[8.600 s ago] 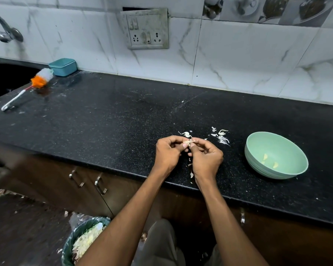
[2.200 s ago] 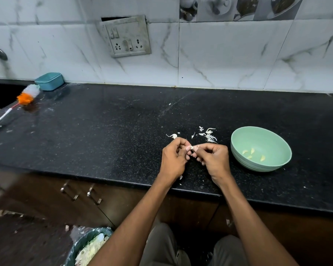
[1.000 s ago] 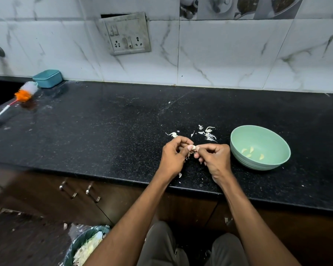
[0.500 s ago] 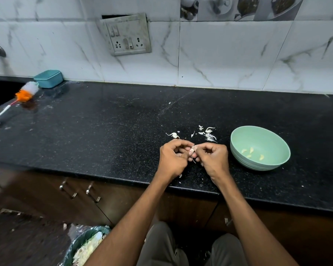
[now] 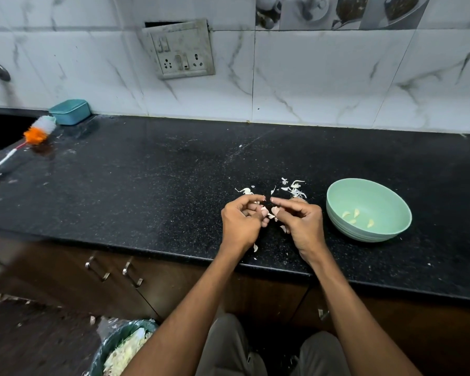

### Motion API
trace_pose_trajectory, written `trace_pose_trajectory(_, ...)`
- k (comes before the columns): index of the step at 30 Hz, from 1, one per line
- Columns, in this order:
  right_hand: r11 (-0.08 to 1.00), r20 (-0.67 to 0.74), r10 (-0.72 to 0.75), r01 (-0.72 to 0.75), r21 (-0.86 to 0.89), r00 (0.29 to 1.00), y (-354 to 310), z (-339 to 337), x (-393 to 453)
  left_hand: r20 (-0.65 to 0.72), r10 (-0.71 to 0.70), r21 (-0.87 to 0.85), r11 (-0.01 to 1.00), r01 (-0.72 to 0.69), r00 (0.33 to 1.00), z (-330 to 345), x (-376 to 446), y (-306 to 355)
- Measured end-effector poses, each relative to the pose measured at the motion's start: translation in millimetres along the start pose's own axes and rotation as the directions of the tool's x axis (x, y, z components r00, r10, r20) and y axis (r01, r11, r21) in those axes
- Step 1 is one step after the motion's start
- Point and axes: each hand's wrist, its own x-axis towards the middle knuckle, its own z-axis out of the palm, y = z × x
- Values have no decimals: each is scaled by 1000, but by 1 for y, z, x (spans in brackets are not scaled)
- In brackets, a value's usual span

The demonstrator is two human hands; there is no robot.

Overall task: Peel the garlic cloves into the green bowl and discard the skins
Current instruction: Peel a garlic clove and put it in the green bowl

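Our left hand (image 5: pixel 240 222) and right hand (image 5: pixel 299 219) have just pulled slightly apart, each still pinching part of the garlic clove (image 5: pixel 274 210); skin looks to be splitting. Clove sits between our fingertips over the counter (image 5: pixel 147 185), left of the green bowl (image 5: pixel 337 210) holding four peeled cloves (image 5: pixel 356 216).

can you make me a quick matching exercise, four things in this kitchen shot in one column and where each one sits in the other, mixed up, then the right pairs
Things:
1. green bowl
2. teal box
3. brush
4. bin

Places:
A. on the floor below the counter, lower left
B. on the counter, right of the hands
C. far left of the counter, by the sink edge
D. against the wall tiles, back left

Pairs: 1-B, 2-D, 3-C, 4-A
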Motion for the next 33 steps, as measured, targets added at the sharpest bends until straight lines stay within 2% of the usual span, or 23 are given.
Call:
trace_pose_trajectory(2,999,-45,-12,11,-38,999,2,1,1,-34,4,-32,999,-5,999,-2,0,0)
trace_pose_trajectory(6,981,33,7,-1,-192,999,1,6,1,-82,48,-6,999,-48,995,-3,1,1)
trace_pose_trajectory(11,954,143,54,-9,-300,988,-2,6,-1,-43,57,41,998,-55,997,-5,3,0)
trace_pose_trajectory(15,923,186,44,31,-383,982,-2,10,-2,-1,-20,-53,998,20,1000,-5,2,2)
trace_pose_trajectory(23,987,192,114,-88,-137,975,-6,7,2,93,-110,-47,992,115,990,-8,4,4)
trace_pose_trajectory(28,993,212,121,-116,-33,970,-12,9,3,117,-70,-82,993,80,991,-7,5,3)
trace_pose_trajectory(33,992,174,122,-118,-33,977,-11,11,1,143,-15,-12,1000,17,990,-6,7,-4)
